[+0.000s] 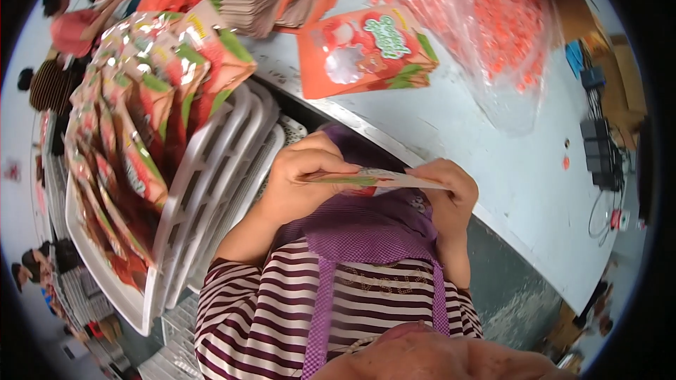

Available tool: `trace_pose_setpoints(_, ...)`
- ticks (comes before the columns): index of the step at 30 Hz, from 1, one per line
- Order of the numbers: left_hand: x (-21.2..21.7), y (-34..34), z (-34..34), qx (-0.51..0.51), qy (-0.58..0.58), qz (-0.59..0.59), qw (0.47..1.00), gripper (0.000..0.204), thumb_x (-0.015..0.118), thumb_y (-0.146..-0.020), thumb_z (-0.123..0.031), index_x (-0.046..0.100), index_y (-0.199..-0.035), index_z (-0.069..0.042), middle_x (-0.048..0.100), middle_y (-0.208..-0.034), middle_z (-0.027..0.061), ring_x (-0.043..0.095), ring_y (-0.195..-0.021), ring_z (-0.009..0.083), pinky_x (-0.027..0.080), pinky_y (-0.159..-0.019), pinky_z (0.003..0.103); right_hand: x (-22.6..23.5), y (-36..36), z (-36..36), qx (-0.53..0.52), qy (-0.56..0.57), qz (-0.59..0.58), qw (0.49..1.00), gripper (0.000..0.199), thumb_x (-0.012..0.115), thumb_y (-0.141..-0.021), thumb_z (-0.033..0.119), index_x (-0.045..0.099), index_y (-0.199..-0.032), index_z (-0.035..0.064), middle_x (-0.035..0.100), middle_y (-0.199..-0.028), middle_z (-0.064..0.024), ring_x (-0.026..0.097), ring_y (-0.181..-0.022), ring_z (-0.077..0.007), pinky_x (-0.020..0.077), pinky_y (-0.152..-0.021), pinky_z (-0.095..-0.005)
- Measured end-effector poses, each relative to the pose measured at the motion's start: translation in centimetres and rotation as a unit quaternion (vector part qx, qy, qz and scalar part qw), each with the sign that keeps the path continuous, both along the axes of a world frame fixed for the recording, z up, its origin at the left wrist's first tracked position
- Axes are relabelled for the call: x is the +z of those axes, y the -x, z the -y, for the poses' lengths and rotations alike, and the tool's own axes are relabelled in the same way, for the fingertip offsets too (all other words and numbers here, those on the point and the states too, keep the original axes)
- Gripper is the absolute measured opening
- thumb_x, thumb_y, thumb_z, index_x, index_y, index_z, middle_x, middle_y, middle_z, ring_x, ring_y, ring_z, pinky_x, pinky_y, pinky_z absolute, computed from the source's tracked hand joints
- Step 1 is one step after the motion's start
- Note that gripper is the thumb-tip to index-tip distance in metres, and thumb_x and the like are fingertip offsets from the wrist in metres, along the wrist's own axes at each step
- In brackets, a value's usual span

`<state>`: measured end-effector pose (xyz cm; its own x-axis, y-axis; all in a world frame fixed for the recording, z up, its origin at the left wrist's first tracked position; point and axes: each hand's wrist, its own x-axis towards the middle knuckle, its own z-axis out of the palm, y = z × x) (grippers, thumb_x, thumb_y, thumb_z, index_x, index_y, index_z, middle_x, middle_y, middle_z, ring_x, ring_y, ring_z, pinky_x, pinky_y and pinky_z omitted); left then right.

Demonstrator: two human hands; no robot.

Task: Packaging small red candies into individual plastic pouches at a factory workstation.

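Note:
Between my two hands a flat pouch (394,180) is held nearly edge-on in front of the purple checked apron. My left hand (299,172) pinches its left end, thumb on top. At the other end my right hand (454,190) grips the pouch, fingers curled. Whether the pouch has anything inside is not visible. Beyond my hands, a small stack of red pouches (345,63) with green corners lies on the white table (451,127). To the left, filled red-and-green pouches (144,112) stand upright in rows inside a white plastic tray (116,295).
A clear plastic bag of small pink-red pieces (503,21) lies at the table's far side. Thick bundles of pouches (253,3) sit at the back left. Black adapters with cables (598,148) are by the right edge. Other people (74,24) work at far left.

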<state>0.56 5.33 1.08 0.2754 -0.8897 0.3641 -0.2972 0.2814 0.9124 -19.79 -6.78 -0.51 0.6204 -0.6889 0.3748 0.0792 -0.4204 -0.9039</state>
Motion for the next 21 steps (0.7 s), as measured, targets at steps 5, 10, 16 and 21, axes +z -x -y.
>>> trace_pose_setpoints(5,0.4,-1.1,-1.3,0.004,0.009,-0.027,1.0,0.025,0.077,-0.063,-0.009,0.069,-0.084,0.001,0.06,-0.071,0.0072,0.055,-0.067,0.0183,0.041,-0.06,0.029,0.8,-0.8,-1.2,0.016,0.002,0.034,0.999,0.011,0.061,-0.071,-0.004,0.063,-0.082,-0.0036,0.063,-0.073,-0.013,0.06,-0.066,-0.0212,0.0455,-0.06,-0.0266)
trace_pose_setpoints(10,0.4,-0.1,-3.1,-0.128,-0.07,-0.105,0.984,0.051,0.071,-0.076,-0.019,0.054,-0.119,0.001,0.056,-0.118,0.0173,0.052,-0.112,0.0274,0.042,-0.093,0.036,1.2,-1.0,-1.7,0.001,-0.053,0.115,0.992,0.005,0.056,-0.078,-0.003,0.06,-0.08,-0.0043,0.06,-0.069,-0.0118,0.058,-0.063,-0.0219,0.0445,-0.057,-0.028)
trace_pose_setpoints(16,1.5,1.6,-6.0,-0.186,-0.115,-0.085,0.972,0.039,0.053,-0.089,-0.012,0.049,-0.125,0.002,0.05,-0.128,0.0173,0.047,-0.12,0.0282,0.037,-0.099,0.035,1.1,-1.2,-1.9,0.051,-0.007,0.133,0.99,0.024,0.049,-0.09,0.017,0.059,-0.087,-0.0048,0.059,-0.076,-0.0128,0.057,-0.068,-0.0215,0.0459,-0.062,-0.03)
trace_pose_setpoints(21,11.5,0.4,-13.4,0.303,-0.127,0.019,0.944,0.039,0.044,-0.093,-0.032,0.06,-0.095,0.003,0.061,-0.108,0.0179,0.058,-0.105,0.0242,0.049,-0.084,0.034,-1.0,-2.2,0.5,0.011,-0.148,0.184,0.972,0.032,0.045,-0.095,0.023,0.055,-0.102,-0.0063,0.06,-0.088,-0.0139,0.057,-0.078,-0.0211,0.0475,-0.077,-0.0347)
